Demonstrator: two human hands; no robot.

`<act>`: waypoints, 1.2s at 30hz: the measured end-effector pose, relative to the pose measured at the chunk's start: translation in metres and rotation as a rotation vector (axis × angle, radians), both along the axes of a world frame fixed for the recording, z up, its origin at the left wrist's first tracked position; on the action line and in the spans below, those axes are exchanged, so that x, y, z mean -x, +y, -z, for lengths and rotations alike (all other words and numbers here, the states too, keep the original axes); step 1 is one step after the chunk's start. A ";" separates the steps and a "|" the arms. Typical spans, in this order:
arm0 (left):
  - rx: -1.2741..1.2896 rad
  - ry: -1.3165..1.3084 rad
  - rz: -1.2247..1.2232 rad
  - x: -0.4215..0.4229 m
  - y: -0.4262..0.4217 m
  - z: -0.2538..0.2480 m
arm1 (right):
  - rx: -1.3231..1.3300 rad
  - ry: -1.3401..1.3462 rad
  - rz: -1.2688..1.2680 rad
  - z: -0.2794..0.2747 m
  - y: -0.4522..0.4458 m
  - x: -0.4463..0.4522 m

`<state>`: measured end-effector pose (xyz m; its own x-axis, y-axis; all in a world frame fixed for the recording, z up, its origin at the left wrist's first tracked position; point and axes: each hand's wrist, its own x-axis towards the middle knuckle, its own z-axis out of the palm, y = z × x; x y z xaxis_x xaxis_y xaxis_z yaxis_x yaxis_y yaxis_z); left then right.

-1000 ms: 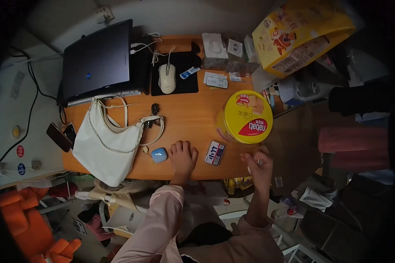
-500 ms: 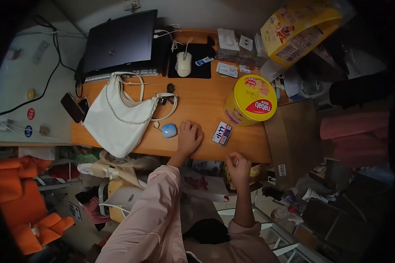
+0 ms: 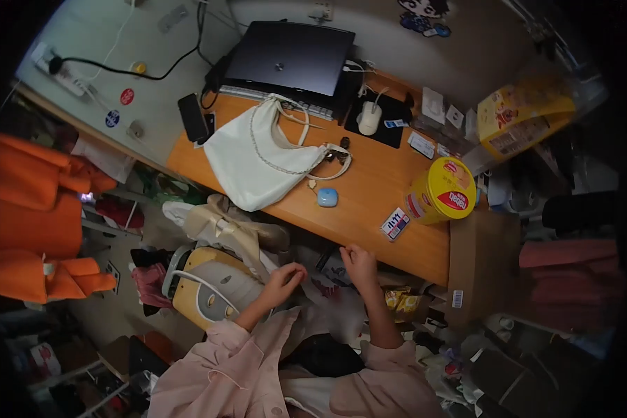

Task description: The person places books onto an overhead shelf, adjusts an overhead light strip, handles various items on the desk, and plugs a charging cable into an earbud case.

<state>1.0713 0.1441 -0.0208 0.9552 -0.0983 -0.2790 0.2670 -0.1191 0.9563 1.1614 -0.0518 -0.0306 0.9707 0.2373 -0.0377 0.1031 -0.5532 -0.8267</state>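
Observation:
Off the desk's front edge, my left hand hangs in the air above my lap, its fingers curled in and nothing visible in them. My right hand is raised just off the same edge, closed in a loose fist, with no object showing. The two hands are apart. Closest on the desk are a small blue case with a tiny charm beside it and a small white, blue and red pack. A yellow-lidded nabati tub stands to the right of the pack.
A white shoulder bag lies on the desk before a laptop. A phone is at the left, a mouse on a black pad behind. A cardboard box stands right; a yellow-grey case sits below.
My left hand has lifted off the desk beside the blue case and drawn back over my lap, its fingers curling. The view has turned, shifting the desk rightward. My right hand stays closed.

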 end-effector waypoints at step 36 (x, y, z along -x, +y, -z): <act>1.039 -0.158 -0.820 0.082 0.069 -0.073 | -0.259 -0.304 -0.853 -0.094 0.177 0.032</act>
